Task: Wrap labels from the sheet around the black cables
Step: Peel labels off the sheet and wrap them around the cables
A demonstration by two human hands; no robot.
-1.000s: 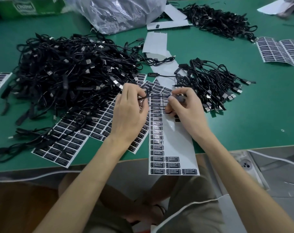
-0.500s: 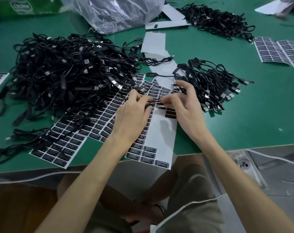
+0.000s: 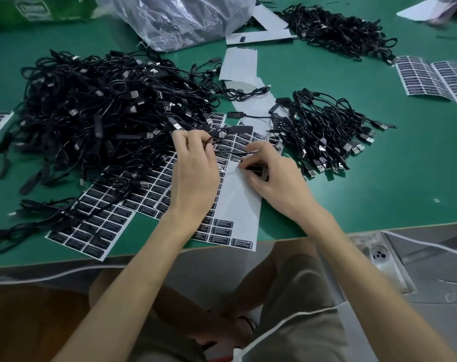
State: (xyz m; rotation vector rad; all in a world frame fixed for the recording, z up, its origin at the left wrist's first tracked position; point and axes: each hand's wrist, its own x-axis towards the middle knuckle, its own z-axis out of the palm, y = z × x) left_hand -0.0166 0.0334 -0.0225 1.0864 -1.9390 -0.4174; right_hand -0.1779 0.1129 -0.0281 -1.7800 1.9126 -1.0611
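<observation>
over the near middle of the green surface (image 3: 378, 178), just above the label sheet (image 3: 237, 205): thin black cable (image 3: 230, 152), drawn short between both hands. probably light, limp and slick-jacketed; best pinched close on either side of the wrap spot to stop sag or twist. labels likely thin and sticky, better lifted by a corner.

left hand (image 3: 193, 168) pinched on the cable's far end. right hand (image 3: 271, 176) curled on the near end, down against the sheet; label under its fingertips or not, cannot tell.

big heap of cables (image 3: 99, 113) to the left, smaller bunch (image 3: 324, 137) to the right.

against half a second ago: fingertips drawn slightly apart, right hand lower on the sheet.
</observation>
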